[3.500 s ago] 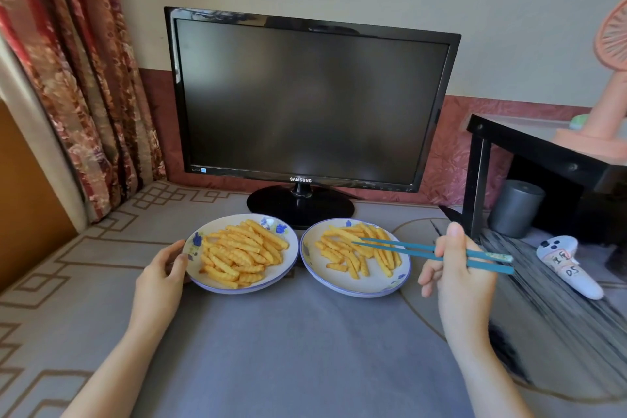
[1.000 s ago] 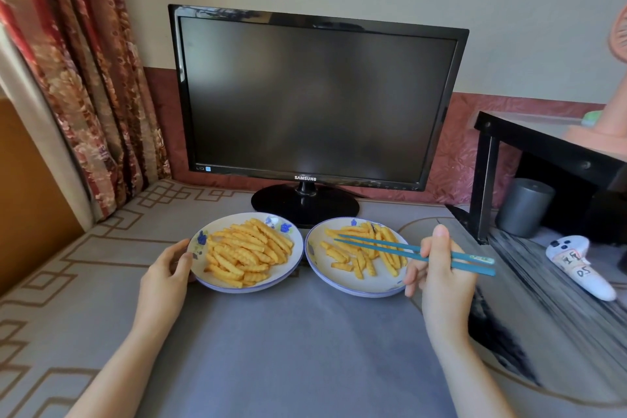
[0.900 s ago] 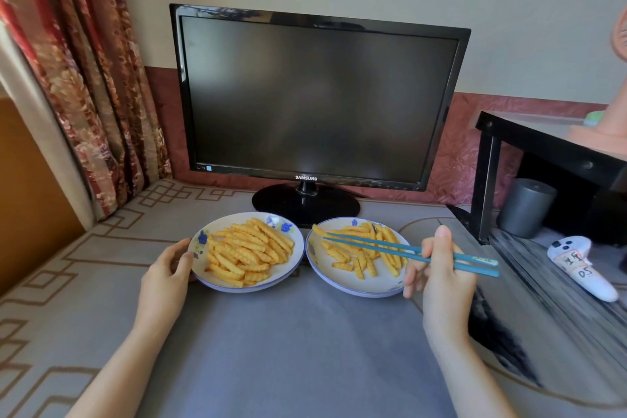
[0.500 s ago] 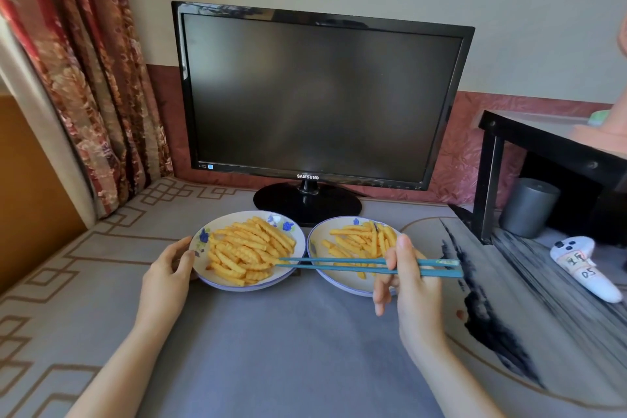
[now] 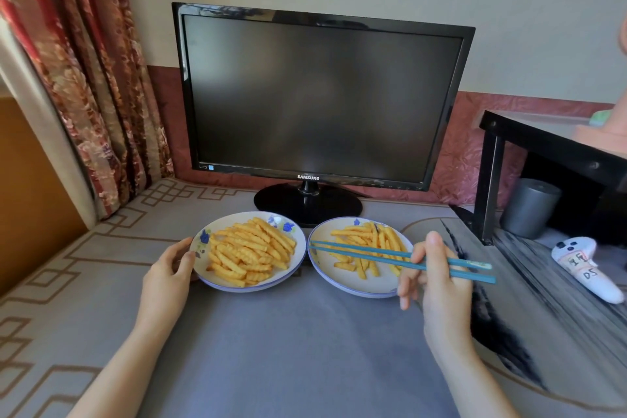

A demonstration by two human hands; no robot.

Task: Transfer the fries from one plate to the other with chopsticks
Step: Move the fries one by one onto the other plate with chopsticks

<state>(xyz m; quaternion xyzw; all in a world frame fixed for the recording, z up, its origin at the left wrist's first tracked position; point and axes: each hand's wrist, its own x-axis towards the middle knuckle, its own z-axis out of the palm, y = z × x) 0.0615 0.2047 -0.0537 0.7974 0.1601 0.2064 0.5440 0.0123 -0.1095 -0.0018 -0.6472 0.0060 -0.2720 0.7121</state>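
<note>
Two white plates with blue flower marks stand side by side on the grey cloth. The left plate [image 5: 217,278] carries a thick heap of crinkle fries [image 5: 249,253]. The right plate [image 5: 342,288] carries a thinner scatter of fries [image 5: 369,243]. My right hand [image 5: 437,278] grips a pair of teal chopsticks [image 5: 366,253]; their tips lie slightly apart over the right plate's left rim and hold no fry. My left hand [image 5: 168,273] holds the left plate's left rim with curled fingers.
A black Samsung monitor [image 5: 319,102] stands right behind the plates on its round base [image 5: 307,204]. A black shelf [image 5: 543,149] and grey cylinder [image 5: 529,207] sit at right, with a white controller [image 5: 587,268] near them. A patterned curtain [image 5: 78,71] hangs at left.
The chopsticks carried a fry from the right plate over to the left plate. They have now swung back, empty, to the right plate's left rim. My left hand stayed on the left plate.
</note>
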